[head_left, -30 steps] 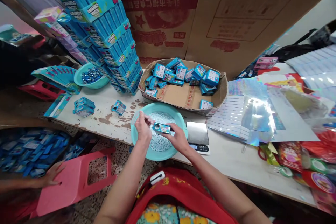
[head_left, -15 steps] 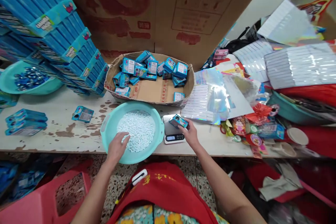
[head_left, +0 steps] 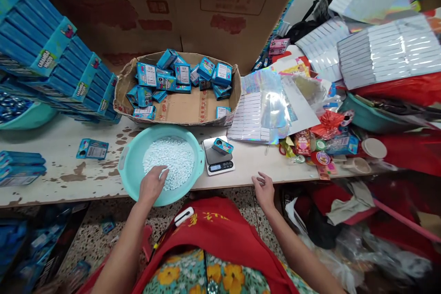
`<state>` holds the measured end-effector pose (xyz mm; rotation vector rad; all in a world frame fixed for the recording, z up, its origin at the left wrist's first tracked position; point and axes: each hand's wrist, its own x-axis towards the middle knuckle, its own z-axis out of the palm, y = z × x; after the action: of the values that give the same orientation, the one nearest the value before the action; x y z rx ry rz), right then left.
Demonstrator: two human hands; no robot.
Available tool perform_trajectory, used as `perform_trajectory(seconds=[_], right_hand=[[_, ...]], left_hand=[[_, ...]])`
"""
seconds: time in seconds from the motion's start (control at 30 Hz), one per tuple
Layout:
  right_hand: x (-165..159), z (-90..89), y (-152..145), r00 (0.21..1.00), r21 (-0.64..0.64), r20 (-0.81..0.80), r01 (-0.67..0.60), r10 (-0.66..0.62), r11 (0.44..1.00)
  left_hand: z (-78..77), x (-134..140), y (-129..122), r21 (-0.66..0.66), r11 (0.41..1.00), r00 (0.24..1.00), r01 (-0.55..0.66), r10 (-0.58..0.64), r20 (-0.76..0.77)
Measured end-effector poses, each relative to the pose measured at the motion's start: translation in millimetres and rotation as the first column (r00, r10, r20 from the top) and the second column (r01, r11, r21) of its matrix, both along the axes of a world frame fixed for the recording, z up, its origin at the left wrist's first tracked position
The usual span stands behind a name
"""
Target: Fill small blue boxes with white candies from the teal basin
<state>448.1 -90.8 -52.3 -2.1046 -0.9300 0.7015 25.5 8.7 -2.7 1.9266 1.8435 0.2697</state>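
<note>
My left hand (head_left: 152, 184) is over the near left part of a turquoise plastic basin (head_left: 126, 177), its fingertips at the small white pellets (head_left: 174, 156) inside. Thumb and forefinger are a little apart, and I see nothing between them. By the table's front edge, my right hand (head_left: 264, 189) is empty, with loosely bent fingers spread apart. To its upper left, a small blue box (head_left: 222, 145) lies on the plate of a digital scale (head_left: 220, 166). The scale's display is lit, but its figures are too small to read.
Behind the basin, a cut-down carton (head_left: 182, 106) holds several blue boxes. Stacked blue display boxes (head_left: 69, 71) stand at left. One blue box (head_left: 92, 149) lies left of the basin. Shiny printed sheets (head_left: 253, 115) and wrapped packets (head_left: 303, 142) cover the right side.
My right hand has let go of the blue box on the scale and drawn back to the right and nearer me. My left hand stays at the pellets. The camera view has shifted.
</note>
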Motion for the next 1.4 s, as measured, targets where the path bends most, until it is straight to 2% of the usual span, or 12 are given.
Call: perform_trajectory(seconds=[0.33, 0.57, 0.73, 0.9, 1.0, 1.07, 1.13, 1.17, 1.2, 1.27, 1.33, 1.4], right_hand=[[18.5, -6.6, -17.4, 0.996, -0.030, 0.029, 0.088, -0.087, 0.996], [26.0, -8.5, -30.4, 0.988, -0.037, 0.007, 0.155, -0.154, 0.987], [20.3, -5.3, -38.8, 0.983, -0.050, -0.005, 0.186, -0.186, 0.981], [9.7, 7.0, -31.7, 0.986, -0.017, 0.019, 0.167, -0.167, 0.986], [-3.5, 18.8, -10.5, 0.996, 0.013, 0.019, 0.083, -0.083, 0.996], [-16.8, 29.7, 5.7, 0.999, 0.031, 0.005, 0.038, -0.038, 0.999], [-31.5, 41.3, 20.0, 1.000, 0.038, -0.022, 0.000, 0.001, 0.999], [-38.4, 46.5, 26.3, 0.999, 0.002, -0.032, -0.010, 0.010, 1.000], [-44.8, 51.1, 32.1, 0.997, -0.053, -0.068, -0.030, 0.026, 0.998], [-57.7, 58.7, 41.6, 0.986, -0.201, -0.157, -0.086, 0.055, 0.976], [-73.6, 65.2, 47.4, 0.956, -0.285, -0.277, -0.173, 0.092, 0.943], [-95.4, 71.0, 49.4, 0.892, -0.304, -0.433, -0.282, 0.132, 0.910]], left_hand=[[22.2, 33.9, 29.6, 0.152, 0.986, 0.998, 0.065, -0.063, -0.017], [30.5, 48.3, 44.9, 0.172, 0.983, 0.997, 0.063, -0.069, 0.029], [41.9, 71.1, 60.1, 0.189, 0.977, 0.990, 0.098, -0.116, 0.086], [51.6, 112.4, 83.9, 0.208, 0.945, 0.959, 0.252, -0.273, 0.077], [59.1, 155.4, 90.6, 0.201, 0.874, 0.888, 0.442, -0.458, 0.040], [64.1, 185.8, 90.8, 0.153, 0.804, 0.813, 0.575, -0.582, 0.002], [67.8, 205.5, 93.4, 0.074, 0.782, 0.785, 0.619, -0.618, -0.038], [70.3, 207.7, 95.8, 0.044, 0.791, 0.792, 0.610, -0.608, -0.055], [74.3, 203.5, 97.9, 0.042, 0.814, 0.815, 0.579, -0.575, -0.075], [89.3, 175.3, 96.1, 0.107, 0.887, 0.893, 0.449, -0.442, -0.083], [111.1, 123.8, 82.9, 0.251, 0.938, 0.970, 0.238, -0.242, -0.016], [129.0, 56.4, 64.1, 0.385, 0.922, 0.997, -0.030, -0.002, 0.082]])
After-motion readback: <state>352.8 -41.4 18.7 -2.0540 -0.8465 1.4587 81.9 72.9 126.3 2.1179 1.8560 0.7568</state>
